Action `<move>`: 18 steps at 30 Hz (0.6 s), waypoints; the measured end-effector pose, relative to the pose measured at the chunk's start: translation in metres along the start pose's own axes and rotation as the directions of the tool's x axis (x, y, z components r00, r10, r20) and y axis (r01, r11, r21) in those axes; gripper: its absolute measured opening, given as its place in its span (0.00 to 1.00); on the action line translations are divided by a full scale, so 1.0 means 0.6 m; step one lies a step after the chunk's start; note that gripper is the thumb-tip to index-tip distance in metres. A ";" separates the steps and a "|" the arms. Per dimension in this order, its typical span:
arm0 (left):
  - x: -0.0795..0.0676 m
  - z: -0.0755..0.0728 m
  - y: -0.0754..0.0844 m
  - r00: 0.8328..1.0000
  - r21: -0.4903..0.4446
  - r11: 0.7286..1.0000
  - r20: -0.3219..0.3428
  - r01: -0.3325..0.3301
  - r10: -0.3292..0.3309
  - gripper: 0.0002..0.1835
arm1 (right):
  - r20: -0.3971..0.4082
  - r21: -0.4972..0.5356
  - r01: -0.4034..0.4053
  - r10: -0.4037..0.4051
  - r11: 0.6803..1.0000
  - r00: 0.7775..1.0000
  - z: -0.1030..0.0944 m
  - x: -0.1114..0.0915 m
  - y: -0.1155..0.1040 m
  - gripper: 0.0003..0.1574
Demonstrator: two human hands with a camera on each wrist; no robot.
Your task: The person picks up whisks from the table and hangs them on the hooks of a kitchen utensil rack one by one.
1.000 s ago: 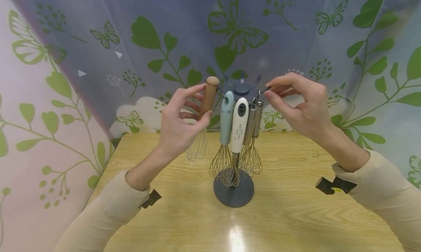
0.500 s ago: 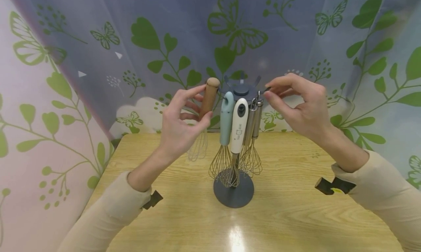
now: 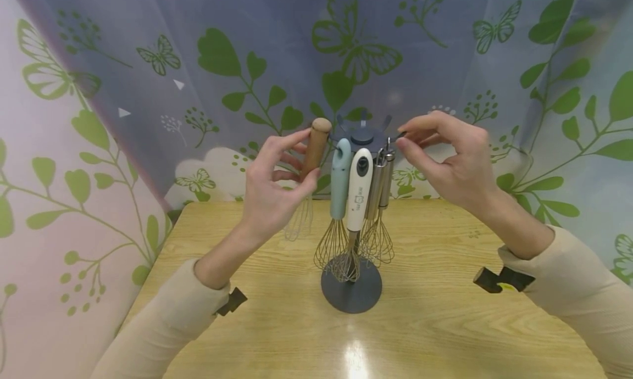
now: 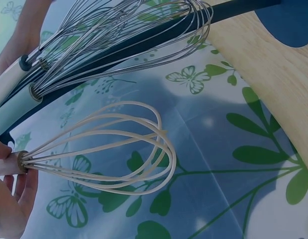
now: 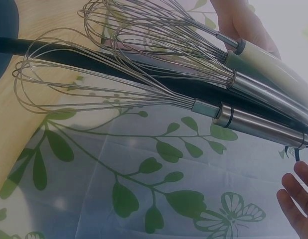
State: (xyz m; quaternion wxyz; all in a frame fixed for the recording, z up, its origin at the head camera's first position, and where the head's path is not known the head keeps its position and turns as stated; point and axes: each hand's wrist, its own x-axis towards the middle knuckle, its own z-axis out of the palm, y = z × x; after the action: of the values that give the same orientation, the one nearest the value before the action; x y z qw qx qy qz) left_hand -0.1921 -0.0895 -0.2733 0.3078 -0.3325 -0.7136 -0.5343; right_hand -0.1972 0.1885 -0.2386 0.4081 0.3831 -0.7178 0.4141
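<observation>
In the head view my left hand point(image 3: 272, 184) grips a whisk with a wooden handle point(image 3: 315, 148), held upright at the left of a dark rotating-style stand point(image 3: 362, 136). Its pale wire loops point(image 4: 166, 149) hang down in the left wrist view. On the stand's hooks hang a light blue whisk point(image 3: 340, 184), a white-handled whisk point(image 3: 359, 189) and two steel-handled whisks point(image 3: 386, 181). My right hand point(image 3: 452, 154) pinches a hook tip point(image 3: 401, 134) at the stand's right side between thumb and fingers. Whether the wooden whisk hangs on a hook is hidden.
The stand's round dark base point(image 3: 366, 291) rests on a light wooden table point(image 3: 445, 313). Behind and to the left hangs a curtain point(image 3: 277, 16) printed with leaves and butterflies. Several hooks point(image 3: 363, 118) rise at the stand's back.
My left hand and the wooden whisk have drifted very slightly right, toward the stand. My right hand stays at the hook, and the hanging whisks look unmoved.
</observation>
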 end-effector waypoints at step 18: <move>-0.001 0.005 -0.002 0.999 0.000 0.999 -0.006 -0.036 0.036 0.27 | 0.015 0.006 0.011 -0.011 1.000 1.000 -0.001 -0.001 -0.002 0.13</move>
State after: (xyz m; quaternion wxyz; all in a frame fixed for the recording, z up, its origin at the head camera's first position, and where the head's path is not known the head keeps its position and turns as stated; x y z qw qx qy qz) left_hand -0.1931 -0.0871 -0.2754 0.3193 -0.3439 -0.7065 -0.5297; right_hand -0.1959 0.1887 -0.2386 0.4036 0.3914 -0.7176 0.4111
